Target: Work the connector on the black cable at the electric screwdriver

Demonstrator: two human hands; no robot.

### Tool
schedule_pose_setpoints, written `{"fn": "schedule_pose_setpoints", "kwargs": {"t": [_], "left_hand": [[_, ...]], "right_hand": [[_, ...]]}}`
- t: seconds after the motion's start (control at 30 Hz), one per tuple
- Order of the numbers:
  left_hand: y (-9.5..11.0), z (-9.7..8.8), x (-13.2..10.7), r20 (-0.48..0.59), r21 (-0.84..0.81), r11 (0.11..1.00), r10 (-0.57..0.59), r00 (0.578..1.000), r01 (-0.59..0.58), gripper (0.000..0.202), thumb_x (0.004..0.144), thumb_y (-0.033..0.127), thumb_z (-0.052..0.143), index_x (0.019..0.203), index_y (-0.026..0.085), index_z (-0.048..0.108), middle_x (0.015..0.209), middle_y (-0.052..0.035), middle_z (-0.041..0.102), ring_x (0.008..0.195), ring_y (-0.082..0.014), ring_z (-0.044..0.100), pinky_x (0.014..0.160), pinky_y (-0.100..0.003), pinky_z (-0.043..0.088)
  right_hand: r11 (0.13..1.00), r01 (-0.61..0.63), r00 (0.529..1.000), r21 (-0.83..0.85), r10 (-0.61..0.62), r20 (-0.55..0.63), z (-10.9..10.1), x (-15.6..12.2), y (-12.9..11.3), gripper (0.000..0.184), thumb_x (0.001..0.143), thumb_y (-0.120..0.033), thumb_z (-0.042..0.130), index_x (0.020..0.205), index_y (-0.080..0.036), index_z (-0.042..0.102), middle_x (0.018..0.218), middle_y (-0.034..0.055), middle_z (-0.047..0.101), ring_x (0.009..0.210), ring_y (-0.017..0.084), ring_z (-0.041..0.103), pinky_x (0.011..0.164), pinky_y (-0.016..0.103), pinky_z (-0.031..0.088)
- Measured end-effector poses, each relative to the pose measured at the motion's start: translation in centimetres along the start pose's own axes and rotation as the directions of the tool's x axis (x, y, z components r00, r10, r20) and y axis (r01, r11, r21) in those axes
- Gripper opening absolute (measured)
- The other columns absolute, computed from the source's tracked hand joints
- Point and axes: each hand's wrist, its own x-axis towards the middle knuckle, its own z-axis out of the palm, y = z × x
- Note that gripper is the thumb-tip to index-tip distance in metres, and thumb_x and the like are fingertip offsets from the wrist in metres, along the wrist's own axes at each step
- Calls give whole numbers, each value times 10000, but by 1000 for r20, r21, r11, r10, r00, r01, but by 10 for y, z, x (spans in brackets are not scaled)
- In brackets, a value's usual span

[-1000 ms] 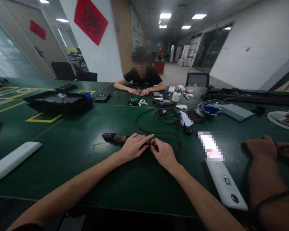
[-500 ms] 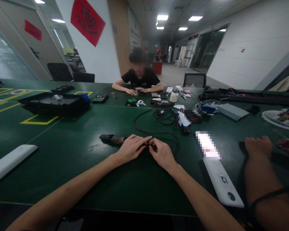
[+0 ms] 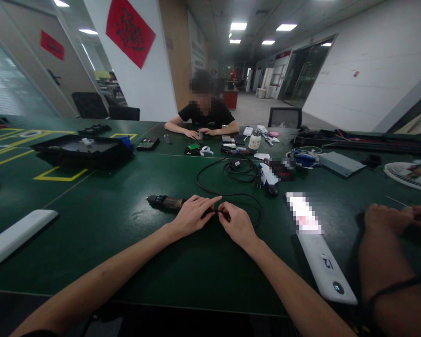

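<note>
A dark corded tool [image 3: 164,202] lies on the green table [image 3: 101,234] in front of me, its tip pointing left. My left hand [image 3: 192,215] lies over its rear end, fingers curled around the body. My right hand [image 3: 236,224] pinches the black cable [image 3: 231,194] right where it leaves the tool. The cable loops away to the right and back toward a coil [image 3: 242,168] farther up the table. The fingertips of both hands nearly touch.
A white panel [image 3: 323,262] lies at my right, another white panel [image 3: 17,229] at the left edge. A co-worker's arm and hands [image 3: 386,220] rest at far right. A black tray [image 3: 84,150] stands back left. A person sits across among small parts.
My hands and the tool stay put. The co-worker's hands at the right have shifted slightly rightward and closer together.
</note>
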Motion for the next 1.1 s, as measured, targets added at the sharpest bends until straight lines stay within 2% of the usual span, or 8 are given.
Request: {"fn": "schedule_pose_setpoints", "kwargs": {"t": [0.13,0.27,0.4,0.53,0.67,0.87,1.1], "left_hand": [[-1,-1,-2,14,-22,999,25,1000,-25,660,1027,251,555,1625,299,282,1253,-36,713,1145,-204,681,1017,-401,461],[-1,-1,-1,-13,-9,1000,0,1000,0,628,1036,273,557,1614,292,311,1229,-45,717,1127,-214,684,1006,-411,461],[-1,-2,-1,16,-26,999,23,1000,-23,684,1026,261,575,1632,304,262,1271,-31,709,1161,-197,676,1025,-396,453],[-1,-1,0,7,-13,1000,24,1000,-24,620,1048,265,544,1617,312,302,1240,-30,720,1137,-198,682,1015,-404,448],[-1,0,0,3,-7,1000,23,1000,-23,655,1034,282,569,1624,302,286,1260,-34,714,1141,-200,681,1012,-404,449],[-1,1,-1,-13,-5,1000,20,1000,-20,581,1055,286,531,1600,296,330,1257,-41,715,1143,-203,681,1006,-403,452],[1,0,-1,-10,-1,1000,24,1000,-24,607,1042,273,541,1606,292,319,1284,-47,703,1163,-200,672,1017,-401,450]], "right_hand": [[1000,3,1000,-4,-3,-4,1,0,0,105,983,-189,595,1065,-234,642,1007,37,713,845,190,671,747,300,484],[1000,4,1000,-9,-4,-3,1,0,1,108,986,-182,590,1062,-238,643,1007,34,713,849,190,673,742,297,480],[1000,6,1000,-11,-6,-1,1,0,1,103,997,-195,583,1068,-243,639,1019,32,716,853,190,676,740,295,480],[1000,8,1000,-13,-8,-2,2,0,1,108,993,-186,583,1065,-243,641,1025,33,717,882,192,681,784,298,492],[1000,6,1000,-18,-6,-3,3,0,2,121,991,-174,580,1064,-244,646,1031,33,716,898,193,682,807,301,495],[1000,7,1000,-26,-7,0,2,0,1,128,993,-183,585,1079,-244,656,1020,35,716,869,193,676,774,299,491],[1000,14,1000,-16,-14,8,0,1,0,123,992,-178,582,1070,-238,655,1026,38,713,883,193,674,796,296,502]]}}
